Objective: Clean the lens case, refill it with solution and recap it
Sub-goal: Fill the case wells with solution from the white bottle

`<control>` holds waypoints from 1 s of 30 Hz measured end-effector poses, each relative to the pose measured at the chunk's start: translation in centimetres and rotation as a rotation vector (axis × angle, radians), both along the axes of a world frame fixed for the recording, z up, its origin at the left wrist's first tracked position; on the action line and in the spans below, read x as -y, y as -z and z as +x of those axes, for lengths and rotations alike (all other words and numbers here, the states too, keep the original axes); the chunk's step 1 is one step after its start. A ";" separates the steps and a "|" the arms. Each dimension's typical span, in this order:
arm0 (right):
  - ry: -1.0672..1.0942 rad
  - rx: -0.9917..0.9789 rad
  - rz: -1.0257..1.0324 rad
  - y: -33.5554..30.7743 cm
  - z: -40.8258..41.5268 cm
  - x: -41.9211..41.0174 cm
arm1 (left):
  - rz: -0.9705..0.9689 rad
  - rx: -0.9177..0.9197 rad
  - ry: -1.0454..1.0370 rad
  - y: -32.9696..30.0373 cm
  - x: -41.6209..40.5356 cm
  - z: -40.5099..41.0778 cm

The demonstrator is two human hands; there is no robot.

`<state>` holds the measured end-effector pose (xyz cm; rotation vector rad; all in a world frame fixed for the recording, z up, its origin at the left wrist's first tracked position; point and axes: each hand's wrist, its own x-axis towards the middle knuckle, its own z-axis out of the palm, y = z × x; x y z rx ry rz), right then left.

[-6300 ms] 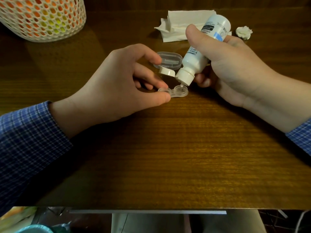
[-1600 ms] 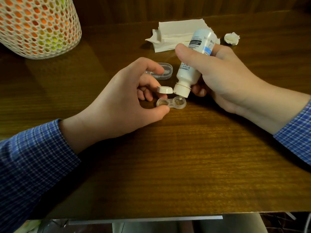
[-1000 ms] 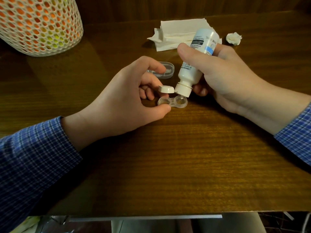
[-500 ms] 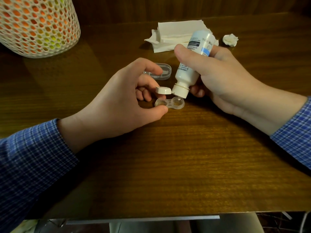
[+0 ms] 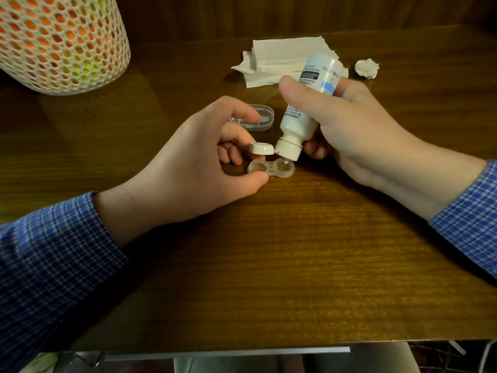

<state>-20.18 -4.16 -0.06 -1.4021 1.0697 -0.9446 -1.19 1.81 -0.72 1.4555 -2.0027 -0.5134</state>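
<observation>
A clear two-well lens case [image 5: 279, 169] lies on the wooden table [image 5: 295, 265], both wells uncapped. My left hand [image 5: 193, 170] pinches its left end between thumb and fingers. My right hand [image 5: 347, 130] grips a white solution bottle [image 5: 304, 111] tipped nozzle-down, with the nozzle just over the right well. The bottle's hinged flip cap [image 5: 261, 148] hangs open to the left of the nozzle. The left well looks wet, with an amber tint from the table beneath.
A clear oval plastic lid or box [image 5: 262, 122] lies behind my left fingers. Folded white tissues [image 5: 279, 60] and a crumpled tissue ball [image 5: 366, 68] sit at the back. A white mesh basket [image 5: 59, 41] with orange contents stands at the back left.
Across the earlier frames the bottle stays tipped over the case's right well and my left hand keeps its pinch. Only small shifts of the view and hands show.
</observation>
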 end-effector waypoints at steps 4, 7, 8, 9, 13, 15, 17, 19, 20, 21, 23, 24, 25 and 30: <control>-0.002 0.001 -0.001 0.0 0.0 0.0 | -0.004 0.003 0.000 0.1 0.1 0.0; 0.001 -0.002 0.004 0.0 0.0 0.0 | -0.004 0.004 0.002 0.1 0.1 0.1; 0.000 -0.002 0.005 0.0 0.0 0.0 | -0.004 0.002 0.002 0.1 0.1 0.1; 0.000 -0.001 0.006 0.0 0.0 0.0 | -0.004 0.002 0.001 0.1 0.1 0.1; 0.005 0.003 0.005 0.0 0.0 0.0 | -0.005 0.001 -0.006 0.1 0.0 0.1; 0.011 -0.001 0.007 0.0 0.1 0.0 | -0.005 0.003 -0.008 0.1 0.1 0.1; 0.017 -0.005 0.010 0.0 0.0 0.0 | -0.002 0.005 -0.006 0.1 0.1 0.0; 0.018 -0.006 0.013 0.0 0.0 0.0 | 0.002 0.004 -0.004 0.0 0.1 0.0; 0.018 -0.005 0.014 0.0 0.0 0.0 | 0.002 0.004 -0.003 0.0 0.1 0.0; 0.017 -0.003 0.014 0.0 0.0 -0.1 | 0.002 0.007 -0.002 0.0 0.1 0.0; 0.019 -0.003 0.014 -0.1 0.1 -0.1 | 0.001 0.010 -0.002 0.0 0.0 0.0; 0.023 -0.002 0.014 -0.1 0.1 0.0 | 0.000 0.010 -0.003 0.0 0.0 0.0; 0.029 0.002 0.016 -0.1 0.2 0.0 | -0.001 0.010 -0.003 0.0 0.0 0.0; 0.041 0.048 0.032 -0.1 0.1 0.0 | 0.011 -0.002 0.000 -0.1 0.0 0.0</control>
